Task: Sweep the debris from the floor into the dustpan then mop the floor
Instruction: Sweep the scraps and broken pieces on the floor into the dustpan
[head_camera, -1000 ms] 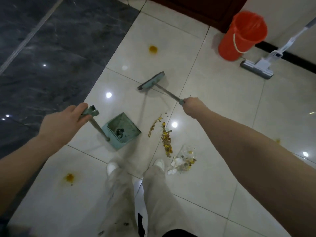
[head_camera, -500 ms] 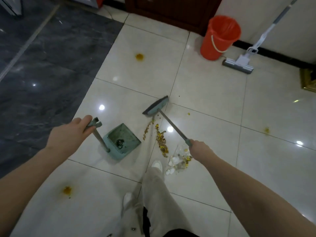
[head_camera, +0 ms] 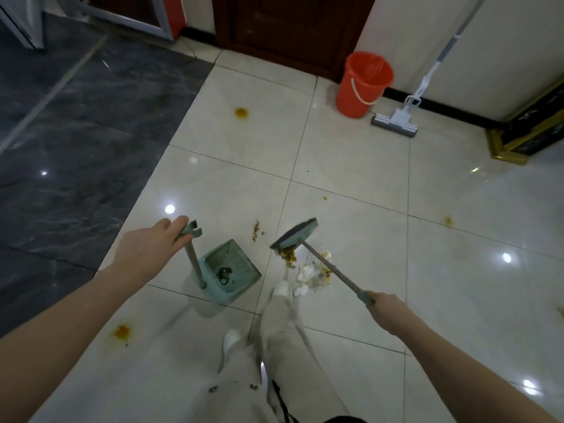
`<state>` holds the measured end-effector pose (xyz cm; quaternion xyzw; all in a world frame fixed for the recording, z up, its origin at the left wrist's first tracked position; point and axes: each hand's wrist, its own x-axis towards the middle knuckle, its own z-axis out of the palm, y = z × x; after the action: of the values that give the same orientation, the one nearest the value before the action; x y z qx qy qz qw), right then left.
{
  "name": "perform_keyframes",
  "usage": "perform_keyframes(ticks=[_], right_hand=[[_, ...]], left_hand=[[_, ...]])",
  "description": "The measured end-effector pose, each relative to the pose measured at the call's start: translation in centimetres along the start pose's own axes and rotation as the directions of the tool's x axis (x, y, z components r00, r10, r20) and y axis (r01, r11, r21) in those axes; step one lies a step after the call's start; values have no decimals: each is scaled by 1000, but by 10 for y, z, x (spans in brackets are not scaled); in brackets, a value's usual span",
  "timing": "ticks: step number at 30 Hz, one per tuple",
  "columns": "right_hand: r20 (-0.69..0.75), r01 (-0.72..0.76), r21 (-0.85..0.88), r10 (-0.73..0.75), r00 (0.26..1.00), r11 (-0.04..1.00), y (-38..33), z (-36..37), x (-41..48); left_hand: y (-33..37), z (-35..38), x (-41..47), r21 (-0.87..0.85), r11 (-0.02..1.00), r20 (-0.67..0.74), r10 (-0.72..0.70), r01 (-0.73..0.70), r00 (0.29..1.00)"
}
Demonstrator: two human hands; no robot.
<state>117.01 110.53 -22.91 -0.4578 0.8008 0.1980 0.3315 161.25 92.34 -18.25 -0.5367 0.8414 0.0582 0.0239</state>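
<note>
Most debris now sits against the broom — dragged back beside the dustpan, ready for pushing in; right hand wraps the broom, left hand grips the dustpan handle.

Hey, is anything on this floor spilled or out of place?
Yes. Debris lies scattered right of the dustpan, by the broom head. Orange stains spot the floor in several places.

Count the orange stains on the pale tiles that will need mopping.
3 clear ones: far stain straight ahead, near stain at lower left, right stain at mid right. A faint mark at the right edge may be a fourth; others may be hidden.
</note>
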Motion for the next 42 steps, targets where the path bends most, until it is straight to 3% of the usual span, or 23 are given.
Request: perform_keyframes(ticks=[7,11,14,17,20,27,31,35,42], right_hand=[[-60,127,25,-125,990,992,-10,-46,1],[-64,234,-26,-235,970,972,-41,-68,21],[-48,326,-98,-332,942,940,-69,-80,49],[1,372,-210,-380,925,904,-93,-89,79],[44,401,-352,-413,910,846,-98,-90,97],[88,408,-456,-416,905,791,8,-83,130],[89,363,-444,-364,927,819,96,-84,140],[70,295,-455,-297,952,840,169,-98,136],[17,166,-482,-180,983,860,220,-102,101]], left_hand=[[8,10,-37,122,992,-76,45,-35,996],[28,11,-56,197,980,-24,33,-27,999],[51,10,-64,112,987,8,-120,119,993],[76,15,-71,81,978,-26,-189,191,982],[107,12,-74,78,962,28,-263,261,964],[172,16,-66,60,972,-5,-226,226,974],[192,15,-58,48,981,14,-189,188,982],[207,12,-54,62,965,75,-261,257,962],[231,15,-66,53,970,69,-242,239,968]])
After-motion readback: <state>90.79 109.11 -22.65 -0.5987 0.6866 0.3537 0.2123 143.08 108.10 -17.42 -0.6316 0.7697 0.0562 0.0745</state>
